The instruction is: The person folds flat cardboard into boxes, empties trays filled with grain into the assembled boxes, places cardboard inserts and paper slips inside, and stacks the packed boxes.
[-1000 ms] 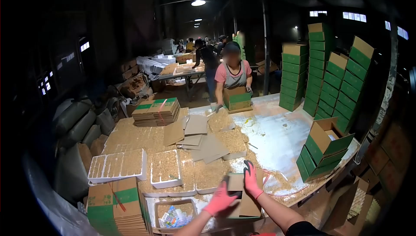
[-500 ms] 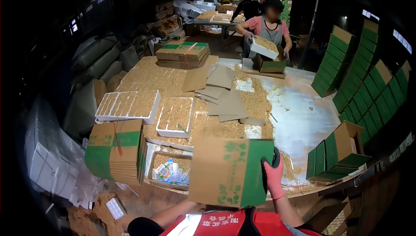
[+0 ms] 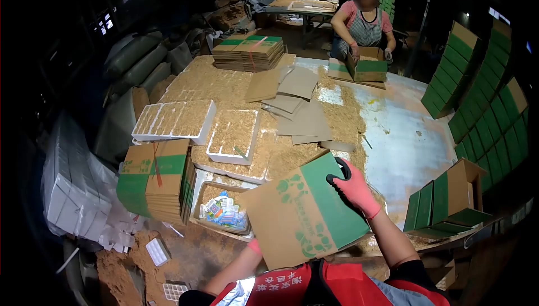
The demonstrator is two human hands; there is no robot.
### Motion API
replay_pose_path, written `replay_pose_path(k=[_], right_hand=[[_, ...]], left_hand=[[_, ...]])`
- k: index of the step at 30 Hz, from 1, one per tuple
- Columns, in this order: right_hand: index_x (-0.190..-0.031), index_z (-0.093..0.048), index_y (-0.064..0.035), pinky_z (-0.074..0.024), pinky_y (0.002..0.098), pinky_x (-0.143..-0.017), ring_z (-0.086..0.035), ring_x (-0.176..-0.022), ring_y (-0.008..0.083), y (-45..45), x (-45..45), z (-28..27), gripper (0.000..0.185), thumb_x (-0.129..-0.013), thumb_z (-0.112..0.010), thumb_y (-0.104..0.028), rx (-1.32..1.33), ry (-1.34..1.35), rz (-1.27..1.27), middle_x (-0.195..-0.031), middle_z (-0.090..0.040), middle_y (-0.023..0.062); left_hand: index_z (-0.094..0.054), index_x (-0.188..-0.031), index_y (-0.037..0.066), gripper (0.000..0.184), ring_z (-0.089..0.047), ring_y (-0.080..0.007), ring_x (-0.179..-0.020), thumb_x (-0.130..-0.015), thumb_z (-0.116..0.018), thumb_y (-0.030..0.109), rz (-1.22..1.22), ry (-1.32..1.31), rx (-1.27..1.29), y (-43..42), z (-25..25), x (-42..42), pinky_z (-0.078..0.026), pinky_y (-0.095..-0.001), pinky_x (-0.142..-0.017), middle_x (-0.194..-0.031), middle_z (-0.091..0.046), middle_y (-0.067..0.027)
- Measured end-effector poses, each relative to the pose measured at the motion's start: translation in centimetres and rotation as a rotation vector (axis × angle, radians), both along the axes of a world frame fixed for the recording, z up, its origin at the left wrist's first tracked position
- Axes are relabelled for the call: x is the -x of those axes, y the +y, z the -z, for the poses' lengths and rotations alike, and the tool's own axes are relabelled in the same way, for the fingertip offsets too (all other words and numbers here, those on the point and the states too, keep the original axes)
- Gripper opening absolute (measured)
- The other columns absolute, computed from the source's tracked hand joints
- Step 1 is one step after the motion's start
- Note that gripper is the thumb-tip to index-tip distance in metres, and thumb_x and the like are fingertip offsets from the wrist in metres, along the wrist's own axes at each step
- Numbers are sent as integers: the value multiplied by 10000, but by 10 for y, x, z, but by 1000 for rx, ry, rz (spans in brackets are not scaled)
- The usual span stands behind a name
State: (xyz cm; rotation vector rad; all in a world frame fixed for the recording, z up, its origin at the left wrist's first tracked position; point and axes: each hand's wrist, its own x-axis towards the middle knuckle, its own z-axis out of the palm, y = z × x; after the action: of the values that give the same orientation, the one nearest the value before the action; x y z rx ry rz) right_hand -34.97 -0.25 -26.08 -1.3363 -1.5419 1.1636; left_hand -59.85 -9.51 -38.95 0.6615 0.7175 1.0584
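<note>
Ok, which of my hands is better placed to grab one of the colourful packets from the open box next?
Likely your left hand: though mostly hidden by the carton, its visible part is close to the packets. Your right hand grips the carton's green end, farther from them.

Fat grey sacks (image 3: 135,59) lie piled at ten o'clock. Big white blocks (image 3: 76,193) in clear plastic sit between eight and nine o'clock. A small light (image 3: 467,14) shines at two o'clock.
</note>
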Motion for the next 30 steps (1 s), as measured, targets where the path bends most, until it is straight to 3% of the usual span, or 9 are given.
replay_pose_path(k=[7, 10, 12, 17, 19, 21, 25, 28, 30], right_hand=[[-1355, -472, 20, -445, 303, -983, -587, -1130, 170, 32, -2, -16, 586, -811, -675, -56, -53, -229, 60, -1230, -628, 142], [-1361, -462, 37, -439, 302, -991, -575, -1143, 176, 25, -6, 10, 597, -809, -675, -39, -133, -297, 141, -1249, -613, 164], [-1364, -460, 37, -435, 295, -994, -567, -1149, 168, 18, -3, -8, 592, -812, -665, -29, -78, -242, 183, -1259, -608, 159], [-1410, -414, 17, -467, 296, -949, -567, -1099, 137, -14, 37, -66, 636, -826, -661, -39, 30, -231, 102, -1260, -606, 141], [-1400, -437, -30, -510, 347, -900, -644, -1067, 270, -32, 55, -32, 626, -840, -701, -124, -332, -506, -307, -1260, -605, 187], [-1375, -451, -75, -520, 412, -807, -634, -992, 368, -51, 76, 16, 559, -865, -659, -174, -398, -595, -465, -1206, -614, 176], [-1390, -421, -93, -501, 366, -625, -617, -830, 285, -74, 71, 57, 538, -883, -595, -143, -450, -649, -611, -974, -594, 101], [-1427, -376, -113, -486, 361, -594, -606, -822, 270, -87, 62, 89, 563, -887, -534, -123, -409, -618, -831, -939, -554, 86], [-1439, -349, -121, -513, 367, -702, -603, -912, 299, -99, 69, 111, 587, -878, -519, -96, -497, -595, -1024, -1001, -539, 120]], left_hand=[[-418, -1391, 54, 399, -529, -207, -1172, -1022, -433, 205, -20, 292, -374, 32, 47, 16, -469, -339, -969, -1318, -526, -87], [-439, -1367, 51, 369, -546, -219, -1161, -1030, -390, 192, -66, 817, -700, 43, 30, 18, -483, -355, -957, -1294, -544, -98], [-437, -1383, 56, 435, -551, -249, -1171, -987, -492, 229, 41, 576, -524, 50, 37, 22, -470, -383, -977, -1305, -551, -107], [-426, -1390, 48, 463, -537, -282, -1195, -1011, -419, 313, -68, -717, 386, 60, 46, -19, -473, -401, -975, -1338, -538, -115], [-450, -1376, 50, 459, -549, -279, -1183, -995, -456, 306, 62, -541, 279, 65, 56, -31, -473, -388, -972, -1303, -563, -111], [-474, -1362, 53, 456, -562, -276, -1170, -980, -494, 300, 258, 4, -45, 69, 76, -24, -473, -375, -970, -1269, -589, -107], [-522, -1335, 58, 451, -586, -270, -1145, -949, -568, 287, 412, 786, -351, 17, 118, 53, -472, -349, -964, -1200, -639, -99], [-405, -1407, 37, 533, -517, -282, -1225, -945, -582, 234, -54, 398, 322, -43, 137, 98, -427, -349, -1008, -1345, -523, -156], [-324, -1456, 24, 599, -473, -294, -1274, -941, -581, 192, -289, 425, 263, -46, 119, 105, -392, -361, -1044, -1422, -459, -192]])
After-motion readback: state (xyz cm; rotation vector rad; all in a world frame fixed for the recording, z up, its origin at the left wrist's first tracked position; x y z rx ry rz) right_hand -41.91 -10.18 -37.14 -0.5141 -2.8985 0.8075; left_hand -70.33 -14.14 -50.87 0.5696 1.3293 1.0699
